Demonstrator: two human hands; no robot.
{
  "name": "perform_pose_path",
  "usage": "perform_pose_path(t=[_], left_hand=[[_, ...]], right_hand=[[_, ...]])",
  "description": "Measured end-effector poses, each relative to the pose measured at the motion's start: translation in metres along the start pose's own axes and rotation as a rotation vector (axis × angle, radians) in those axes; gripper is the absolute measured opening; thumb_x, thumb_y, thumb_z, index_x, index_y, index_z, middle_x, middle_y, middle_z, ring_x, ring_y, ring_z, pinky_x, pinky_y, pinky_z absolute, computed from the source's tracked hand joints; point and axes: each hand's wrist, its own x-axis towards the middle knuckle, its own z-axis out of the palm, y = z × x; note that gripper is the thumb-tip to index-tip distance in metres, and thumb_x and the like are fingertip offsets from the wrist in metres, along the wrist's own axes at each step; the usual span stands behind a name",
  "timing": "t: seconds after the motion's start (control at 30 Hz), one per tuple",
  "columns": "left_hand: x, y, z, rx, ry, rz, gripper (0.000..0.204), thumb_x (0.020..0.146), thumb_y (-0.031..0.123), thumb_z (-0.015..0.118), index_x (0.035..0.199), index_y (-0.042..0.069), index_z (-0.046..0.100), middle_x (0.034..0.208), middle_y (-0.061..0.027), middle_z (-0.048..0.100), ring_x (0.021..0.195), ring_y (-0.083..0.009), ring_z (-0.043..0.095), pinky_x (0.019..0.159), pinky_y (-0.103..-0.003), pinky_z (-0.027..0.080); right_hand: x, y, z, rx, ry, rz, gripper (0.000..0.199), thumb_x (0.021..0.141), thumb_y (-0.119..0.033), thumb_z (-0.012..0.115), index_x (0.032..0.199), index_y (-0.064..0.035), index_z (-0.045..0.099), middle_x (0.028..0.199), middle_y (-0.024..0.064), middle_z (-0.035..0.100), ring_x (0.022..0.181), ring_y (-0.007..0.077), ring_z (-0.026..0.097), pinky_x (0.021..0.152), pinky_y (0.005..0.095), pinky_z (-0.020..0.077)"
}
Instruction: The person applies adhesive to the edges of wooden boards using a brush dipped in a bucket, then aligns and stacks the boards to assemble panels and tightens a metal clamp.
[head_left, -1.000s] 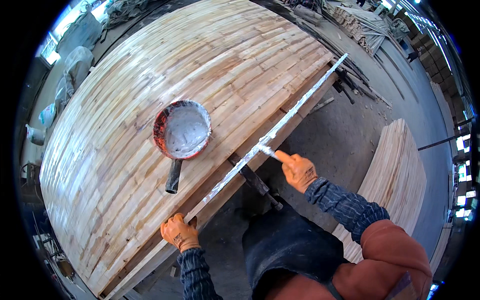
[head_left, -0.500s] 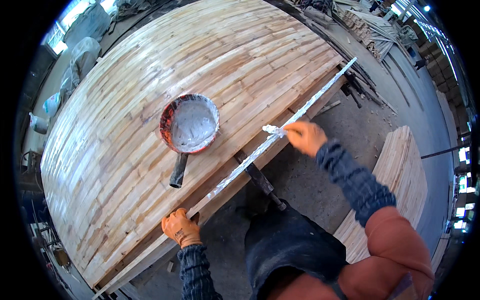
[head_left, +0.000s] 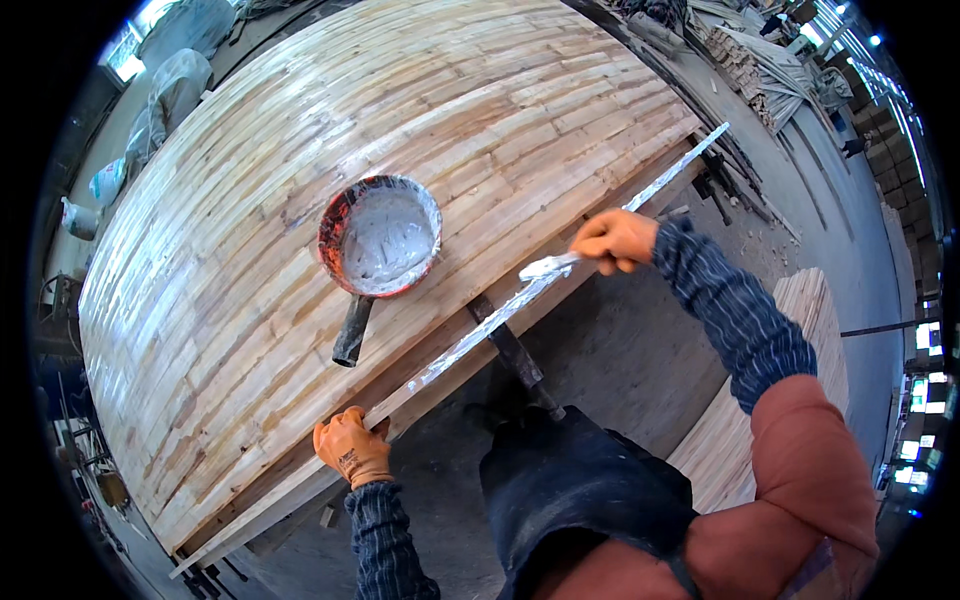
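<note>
A long narrow wooden strip point(head_left: 400, 402) lies along the near edge of the wide wooden panel point(head_left: 470, 150), much of its upper edge coated in white paste. My left hand point(head_left: 353, 446), in an orange glove, is closed around the strip near its lower-left part. In my right hand point(head_left: 616, 240), also gloved in orange, is a small brush point(head_left: 548, 268), its head thick with white paste and resting on the strip; the fingers hide its handle. A red, paste-smeared pan point(head_left: 380, 237) with a dark handle stands on the panel, holding white paste.
A dark metal bar point(head_left: 510, 350) juts out under the panel's near edge. Joined wooden boards point(head_left: 725, 440) lie at the lower right. Stacked timber point(head_left: 765, 75) is at the far right, and covered items point(head_left: 180, 85) stand at the far left.
My right hand has risen slightly, and the brush head has tilted, staying near the same stretch of strip. My left hand keeps its hold. The whole view has shifted a little.
</note>
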Motion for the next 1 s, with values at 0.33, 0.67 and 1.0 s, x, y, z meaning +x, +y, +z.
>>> perform_pose_path(t=[0.33, 0.67, 1.0], left_hand=[[0.002, 0.0, 0.002, 0.044, 0.015, 0.033, 0.038, 0.057, 0.029, 0.096, 0.087, 0.015, 0.075, 0.086, -0.0089, 0.075, 0.085, -0.0268, 0.07, 0.092, -0.039, 0.046], [-0.001, 0.0, 0.001, 0.064, -0.018, 0.021, 0.036, 0.06, 0.032, 0.095, 0.086, 0.016, 0.076, 0.085, -0.0091, 0.075, 0.086, -0.0273, 0.07, 0.091, -0.041, 0.046], [-0.005, -0.047, -0.009, -0.054, -0.01, 0.165, 0.056, 0.069, 0.04, 0.088, 0.114, 0.015, 0.066, 0.088, -0.0102, 0.075, 0.088, -0.0303, 0.071, 0.091, -0.045, 0.047]], right_hand=[[-0.018, 0.054, -0.027, -0.058, 0.18, 0.049, 0.029, 0.091, -0.03, 0.071, 0.103, -0.0047, 0.076, 0.07, 0.0076, 0.07, 0.047, 0.0096, 0.052, 0.045, 0.0273, 0.0426], [-0.028, -0.038, 0.025, -0.207, -0.003, -0.275, 0.03, 0.091, -0.03, 0.07, 0.109, -0.0062, 0.076, 0.071, 0.0016, 0.066, 0.057, 0.0091, 0.057, 0.052, 0.0265, 0.0473], [-0.042, -0.016, 0.216, -0.181, 0.344, -0.803, 0.03, 0.091, -0.013, 0.069, 0.12, -0.0104, 0.073, 0.104, 0.0137, 0.073, 0.097, 0.0305, 0.069, 0.085, 0.0394, 0.0554]])
